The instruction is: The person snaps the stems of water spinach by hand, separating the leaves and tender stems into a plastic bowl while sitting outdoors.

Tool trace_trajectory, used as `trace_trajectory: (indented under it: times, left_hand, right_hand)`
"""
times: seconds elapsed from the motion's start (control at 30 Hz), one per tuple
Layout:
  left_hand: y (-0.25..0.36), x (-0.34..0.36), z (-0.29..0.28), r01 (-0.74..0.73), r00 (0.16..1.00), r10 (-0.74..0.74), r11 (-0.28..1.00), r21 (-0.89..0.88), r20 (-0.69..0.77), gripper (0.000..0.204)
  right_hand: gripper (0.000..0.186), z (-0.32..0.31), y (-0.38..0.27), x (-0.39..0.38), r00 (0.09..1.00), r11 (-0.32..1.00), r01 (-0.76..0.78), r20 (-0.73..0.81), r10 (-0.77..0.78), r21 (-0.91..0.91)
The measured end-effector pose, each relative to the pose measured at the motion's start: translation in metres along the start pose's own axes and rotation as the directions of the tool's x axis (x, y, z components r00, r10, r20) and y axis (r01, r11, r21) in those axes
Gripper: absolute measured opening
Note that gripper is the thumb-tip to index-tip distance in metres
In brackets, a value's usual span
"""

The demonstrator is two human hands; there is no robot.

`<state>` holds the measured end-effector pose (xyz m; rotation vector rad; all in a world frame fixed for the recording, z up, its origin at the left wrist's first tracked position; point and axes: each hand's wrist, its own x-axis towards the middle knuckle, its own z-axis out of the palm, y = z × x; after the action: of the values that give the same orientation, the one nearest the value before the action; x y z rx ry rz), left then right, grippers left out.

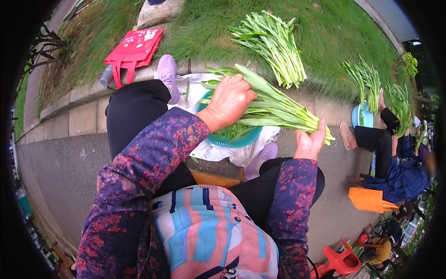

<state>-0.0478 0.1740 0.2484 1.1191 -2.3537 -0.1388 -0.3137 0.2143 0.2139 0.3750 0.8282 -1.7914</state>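
A bunch of long leafy green stalks [274,109] lies across both my hands, above a teal basin [241,141]. At its pale stem ends my right hand [310,141] is closed around the stalks. My left hand [231,101], back turned up and fingers curled, grips leaves near the leafy end; its fingertips are partly hidden. Loose green leaves [231,132] lie in the basin, which stands on a white sheet [200,148] between my feet.
Beyond the curb, a large pile of stalks [274,46] lies on the grass. A red bag [137,49] and a grey bottle [107,75] are at the left. To the right sits another person [395,172] by a blue basin [362,116], near an orange bag [369,200] and a red stool [341,259].
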Motion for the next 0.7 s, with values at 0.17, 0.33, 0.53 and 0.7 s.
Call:
trace_trajectory:
  times: [0.17, 0.33, 0.53, 0.7]
  left_hand:
    - [0.004, -0.003, 0.002, 0.107, 0.993, -0.108, 0.994, 0.018, 0.053, 0.015]
    - [0.004, -0.002, 0.003, 0.155, 0.988, -0.154, 0.988, -0.024, 0.017, 0.016]
    - [0.005, -0.001, 0.009, 0.119, 0.993, -0.12, 0.991, -0.053, -0.007, 0.013]
    - [0.005, -0.003, 0.01, 0.125, 0.992, -0.126, 0.989, -0.072, -0.006, 0.009]
  right_hand:
    - [0.044, 0.003, 0.002, -0.003, 0.999, 1.0, -0.019, -0.03, 0.019, 0.021]
    - [0.046, 0.004, 0.003, -0.003, 0.999, 0.999, -0.038, -0.013, 0.038, 0.006]
    - [0.046, 0.006, 0.004, -0.003, 0.999, 1.0, -0.025, -0.025, 0.025, -0.013]
    - [0.048, 0.006, 0.009, -0.002, 0.999, 0.999, -0.025, -0.026, 0.024, -0.041]
